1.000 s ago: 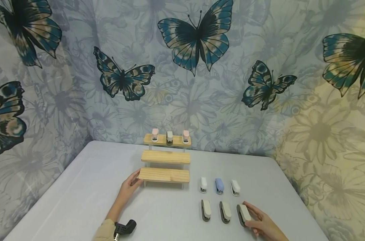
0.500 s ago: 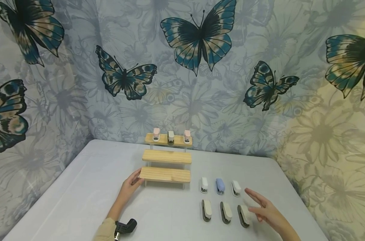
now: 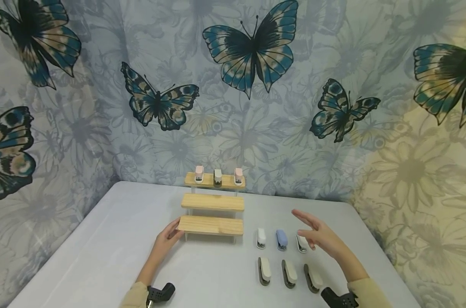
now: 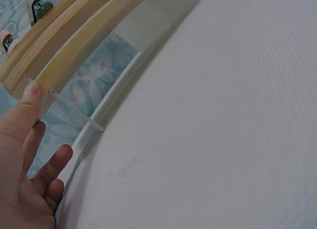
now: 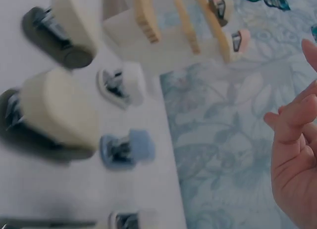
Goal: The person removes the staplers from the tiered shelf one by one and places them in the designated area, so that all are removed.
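Observation:
My left hand (image 3: 167, 239) grips the left end of the lowest plank of a three-tier wooden display stand (image 3: 210, 225); in the left wrist view its thumb lies against the plank end. Extended fingers mark my right hand (image 3: 323, 237), which hovers with nothing in it over the back row of small staplers. That row has a white stapler (image 3: 261, 238), a blue stapler (image 3: 281, 239) and another white stapler (image 3: 300, 244), partly hidden by the hand. In front stand three larger cream staplers with dark bases: left (image 3: 264, 270), middle (image 3: 289, 273) and right (image 3: 313, 278).
On the stand's top plank are a pink stapler (image 3: 199, 174), a cream one (image 3: 217, 177) and a second pink one (image 3: 238, 176). The lower two planks are bare. A white cloth covers the table (image 3: 102, 239); butterfly-patterned fabric (image 3: 252, 128) encloses it.
My right hand let go of the front right stapler, lifted off it and moved forward and left over the back row. The left hand stayed at the stand.

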{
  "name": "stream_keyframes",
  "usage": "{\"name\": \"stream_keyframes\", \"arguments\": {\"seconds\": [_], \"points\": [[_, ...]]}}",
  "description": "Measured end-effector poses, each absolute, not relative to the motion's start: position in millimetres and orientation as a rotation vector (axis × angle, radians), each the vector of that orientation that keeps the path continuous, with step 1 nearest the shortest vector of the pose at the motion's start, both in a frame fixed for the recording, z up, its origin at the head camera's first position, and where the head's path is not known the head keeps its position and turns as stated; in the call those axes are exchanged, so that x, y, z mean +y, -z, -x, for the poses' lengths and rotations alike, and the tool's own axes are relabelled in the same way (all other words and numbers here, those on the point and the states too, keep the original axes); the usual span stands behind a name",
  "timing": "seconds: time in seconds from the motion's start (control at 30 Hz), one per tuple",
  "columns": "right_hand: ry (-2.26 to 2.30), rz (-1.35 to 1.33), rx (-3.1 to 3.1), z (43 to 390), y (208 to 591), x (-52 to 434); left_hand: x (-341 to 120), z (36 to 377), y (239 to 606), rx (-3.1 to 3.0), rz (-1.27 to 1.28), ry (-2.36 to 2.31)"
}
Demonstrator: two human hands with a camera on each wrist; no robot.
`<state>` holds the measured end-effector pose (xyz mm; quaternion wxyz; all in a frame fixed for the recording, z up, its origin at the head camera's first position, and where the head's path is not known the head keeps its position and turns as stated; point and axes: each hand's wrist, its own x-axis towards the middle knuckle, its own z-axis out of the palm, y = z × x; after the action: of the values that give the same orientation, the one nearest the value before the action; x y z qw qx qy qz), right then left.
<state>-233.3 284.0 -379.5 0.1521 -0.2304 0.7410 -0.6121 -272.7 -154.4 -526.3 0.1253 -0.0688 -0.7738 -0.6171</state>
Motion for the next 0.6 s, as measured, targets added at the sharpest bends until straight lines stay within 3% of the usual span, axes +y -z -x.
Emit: {"name": "stream_keyframes", "arguments": {"seconds": [0.6], "points": [[1.927,0.732,2.184,273,362,211,-152,270,528,-2.220,0.264,1.827]]}}
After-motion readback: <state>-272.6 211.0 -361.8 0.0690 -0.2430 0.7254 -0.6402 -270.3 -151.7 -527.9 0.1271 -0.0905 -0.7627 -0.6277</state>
